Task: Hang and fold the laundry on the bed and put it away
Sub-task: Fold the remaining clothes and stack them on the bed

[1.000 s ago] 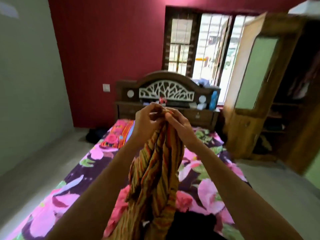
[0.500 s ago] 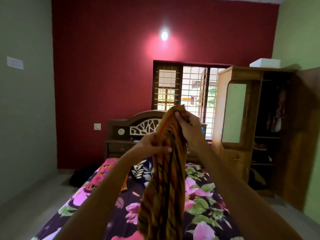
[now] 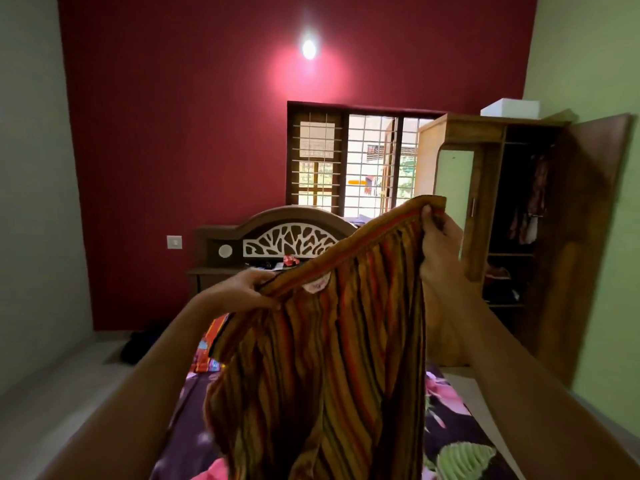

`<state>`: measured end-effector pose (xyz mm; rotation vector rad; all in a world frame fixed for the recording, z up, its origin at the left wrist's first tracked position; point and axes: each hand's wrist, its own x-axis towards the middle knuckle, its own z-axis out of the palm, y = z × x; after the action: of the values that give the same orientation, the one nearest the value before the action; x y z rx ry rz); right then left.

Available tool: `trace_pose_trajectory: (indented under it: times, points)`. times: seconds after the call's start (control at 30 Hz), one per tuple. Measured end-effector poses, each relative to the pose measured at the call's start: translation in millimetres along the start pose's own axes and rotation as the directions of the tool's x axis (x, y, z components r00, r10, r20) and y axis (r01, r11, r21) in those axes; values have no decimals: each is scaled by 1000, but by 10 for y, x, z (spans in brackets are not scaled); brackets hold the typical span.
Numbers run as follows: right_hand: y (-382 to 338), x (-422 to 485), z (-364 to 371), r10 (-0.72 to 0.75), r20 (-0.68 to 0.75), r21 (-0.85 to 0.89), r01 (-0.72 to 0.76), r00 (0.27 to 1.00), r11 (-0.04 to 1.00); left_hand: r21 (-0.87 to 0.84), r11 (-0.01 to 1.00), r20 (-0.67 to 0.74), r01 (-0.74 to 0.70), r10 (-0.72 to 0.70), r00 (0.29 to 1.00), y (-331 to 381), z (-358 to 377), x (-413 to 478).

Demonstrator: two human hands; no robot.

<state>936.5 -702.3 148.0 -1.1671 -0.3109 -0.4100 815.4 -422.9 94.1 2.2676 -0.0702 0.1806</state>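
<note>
While both hands hold it up in the head view, the striped garment (image 3: 329, 358) hangs spread above the bed (image 3: 453, 431), hiding much of it. Its narrow stripes run in brown, orange, red, green and black, and they fall in loose folds toward the bottom edge of the picture. A small pale label (image 3: 314, 286) sits just under its top edge. That edge slants, low at the left and high at the right. The left hand (image 3: 242, 293) pinches the low end, with the thumb on the near side. The right hand (image 3: 439, 242) grips the high end, its fingers curled round the cloth.

A dark sheet with pink flowers and green leaves covers the bed. A bright patterned cloth (image 3: 207, 353) lies on it, just left of the garment. Behind stands a wooden headboard (image 3: 291, 233) with a white cut-out panel, against a dark red wall. A round lamp (image 3: 308, 48) shines high on that wall, and a switch plate (image 3: 174, 242) is fixed left of the headboard. A barred window (image 3: 349, 161) lies above the headboard. At the right a wooden wardrobe (image 3: 485, 202) stands with its door (image 3: 595, 244) open, clothes hanging inside and a white box (image 3: 509, 107) on top. Something dark (image 3: 138, 344) lies on the floor left of the bed.
</note>
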Motion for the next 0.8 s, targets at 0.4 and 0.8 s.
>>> trace_pose_trajectory:
  times: [0.4,0.8]
  points:
    - [88,72,-115,14,-145,-37,-20,989,999,-205,951,-39,233,-246,968,-556,100,-155]
    - [-210,-105,-444,162,572,124,-280,804,952,-796,347,-250,-496,559,791,232,-240,-187]
